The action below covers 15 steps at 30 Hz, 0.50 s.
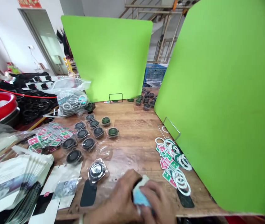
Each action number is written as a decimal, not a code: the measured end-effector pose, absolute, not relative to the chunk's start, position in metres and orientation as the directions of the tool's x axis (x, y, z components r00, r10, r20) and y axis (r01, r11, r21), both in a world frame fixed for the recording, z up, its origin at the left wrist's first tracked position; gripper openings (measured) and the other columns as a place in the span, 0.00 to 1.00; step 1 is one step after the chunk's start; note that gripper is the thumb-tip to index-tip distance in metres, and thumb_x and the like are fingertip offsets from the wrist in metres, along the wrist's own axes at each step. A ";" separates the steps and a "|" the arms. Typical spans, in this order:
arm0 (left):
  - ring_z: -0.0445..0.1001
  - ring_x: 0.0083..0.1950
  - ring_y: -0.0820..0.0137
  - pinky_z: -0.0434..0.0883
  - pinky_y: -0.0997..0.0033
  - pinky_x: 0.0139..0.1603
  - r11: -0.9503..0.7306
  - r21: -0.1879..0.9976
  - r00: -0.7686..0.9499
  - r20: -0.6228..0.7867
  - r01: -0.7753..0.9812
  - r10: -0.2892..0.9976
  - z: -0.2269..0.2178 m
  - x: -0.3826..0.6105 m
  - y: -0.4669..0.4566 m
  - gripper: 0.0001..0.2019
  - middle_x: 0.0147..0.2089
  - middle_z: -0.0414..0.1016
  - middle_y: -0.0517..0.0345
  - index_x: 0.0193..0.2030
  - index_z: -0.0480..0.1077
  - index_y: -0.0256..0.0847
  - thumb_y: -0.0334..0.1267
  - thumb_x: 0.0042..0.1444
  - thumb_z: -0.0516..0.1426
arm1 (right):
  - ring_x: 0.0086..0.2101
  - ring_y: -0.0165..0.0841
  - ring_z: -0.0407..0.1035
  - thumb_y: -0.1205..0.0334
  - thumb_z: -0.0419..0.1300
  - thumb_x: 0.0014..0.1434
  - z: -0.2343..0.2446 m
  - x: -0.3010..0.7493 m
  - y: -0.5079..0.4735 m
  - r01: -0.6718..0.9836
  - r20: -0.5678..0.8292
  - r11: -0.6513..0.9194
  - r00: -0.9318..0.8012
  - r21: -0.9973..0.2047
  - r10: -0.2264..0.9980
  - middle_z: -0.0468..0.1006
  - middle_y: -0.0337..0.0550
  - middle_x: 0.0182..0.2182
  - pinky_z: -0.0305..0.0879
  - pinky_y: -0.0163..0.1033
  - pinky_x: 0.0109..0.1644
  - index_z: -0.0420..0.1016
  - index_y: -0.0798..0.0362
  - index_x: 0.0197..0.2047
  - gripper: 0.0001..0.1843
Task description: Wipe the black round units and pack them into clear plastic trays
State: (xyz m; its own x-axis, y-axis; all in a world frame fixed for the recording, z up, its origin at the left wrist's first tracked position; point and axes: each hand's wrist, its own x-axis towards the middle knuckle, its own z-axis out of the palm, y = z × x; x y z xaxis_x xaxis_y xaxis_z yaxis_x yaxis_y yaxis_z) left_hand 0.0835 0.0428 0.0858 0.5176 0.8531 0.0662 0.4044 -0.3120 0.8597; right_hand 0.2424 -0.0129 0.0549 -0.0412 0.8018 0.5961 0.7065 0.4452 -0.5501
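At the table's front edge my left hand (120,197) is closed around a dark-edged object, mostly hidden and blurred by motion. My right hand (159,203) presses a crumpled light-blue and white cloth (140,196) against it. Left of the hands, a shiny black round disc (97,170) sits in a clear plastic tray. Beside it lies a dark flat pad (89,193). On the right are a pile of white rings (181,183) and red-and-green cards (167,155), with a second dark pad (185,199) partly under the rings.
Several black discs in clear trays (88,143) stand left of centre. A bag of rings (73,102), more cards (53,137) and stacked white boxes (18,174) fill the left. Green panels (109,56) on wire stands border the back and right.
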 end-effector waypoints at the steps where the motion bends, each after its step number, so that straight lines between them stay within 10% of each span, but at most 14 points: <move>1: 0.65 0.33 0.69 0.62 0.71 0.33 -0.313 0.867 0.524 0.072 0.389 0.849 0.080 0.084 0.029 0.14 0.32 0.67 0.59 0.32 0.65 0.42 0.37 0.37 0.62 | 0.33 0.30 0.69 0.58 0.47 0.65 0.055 0.240 -0.009 0.687 0.572 0.460 -0.079 -0.563 0.817 0.72 0.42 0.32 0.67 0.34 0.34 0.71 0.49 0.41 0.13; 7: 0.68 0.34 0.71 0.64 0.75 0.31 -0.050 0.944 0.554 -0.148 0.326 0.820 0.102 0.038 0.045 0.17 0.34 0.69 0.60 0.43 0.64 0.41 0.35 0.42 0.57 | 0.27 0.31 0.67 0.54 0.45 0.66 0.007 0.259 0.012 0.937 0.556 0.242 -0.065 -0.251 0.829 0.70 0.40 0.28 0.61 0.34 0.27 0.71 0.49 0.40 0.16; 15: 0.68 0.35 0.64 0.65 0.67 0.35 -0.168 0.486 0.220 -0.053 0.858 0.974 0.102 -0.013 0.174 0.24 0.35 0.69 0.55 0.44 0.61 0.37 0.41 0.40 0.61 | 0.32 0.34 0.70 0.55 0.40 0.67 -0.028 0.256 0.012 0.970 0.505 0.207 -0.117 -0.125 0.855 0.73 0.43 0.33 0.64 0.37 0.33 0.70 0.48 0.41 0.19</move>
